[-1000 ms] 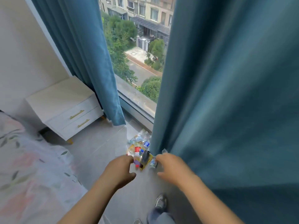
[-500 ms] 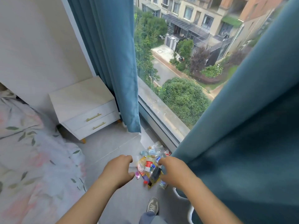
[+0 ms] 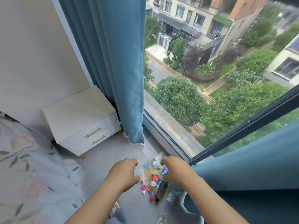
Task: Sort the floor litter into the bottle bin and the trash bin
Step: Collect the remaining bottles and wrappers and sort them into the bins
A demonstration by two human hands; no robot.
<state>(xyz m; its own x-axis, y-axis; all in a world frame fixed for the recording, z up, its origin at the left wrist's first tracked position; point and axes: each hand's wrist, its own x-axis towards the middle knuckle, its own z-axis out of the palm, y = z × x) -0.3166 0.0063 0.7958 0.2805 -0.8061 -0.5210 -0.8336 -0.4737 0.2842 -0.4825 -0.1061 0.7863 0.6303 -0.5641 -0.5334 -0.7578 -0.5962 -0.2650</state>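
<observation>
Litter pile [image 3: 155, 180] on floor just inside window [image 3: 210, 94]; bottles, wrappers tangled. Your left hand [image 3: 124, 173] and right hand [image 3: 176, 172] above it, fingers curled, nothing in them. Risks:
- Lift bottle, wrappers cling, land in wrong bin.
- Curtain [image 3: 242, 183] at window's right drapes pile's edge; pieces missed.
- No bin plainly visible; you carry blind.

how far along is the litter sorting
Done: nothing that shows. The litter sits in one mixed pile of bottles and wrappers on the floor by the window, and no bin is clearly in view. In hand: nothing visibly; the left hand and right hand hover over the pile, fingers curled. Whether the right has a grip on the curtain is unclear. Left: the whole sort.
</observation>
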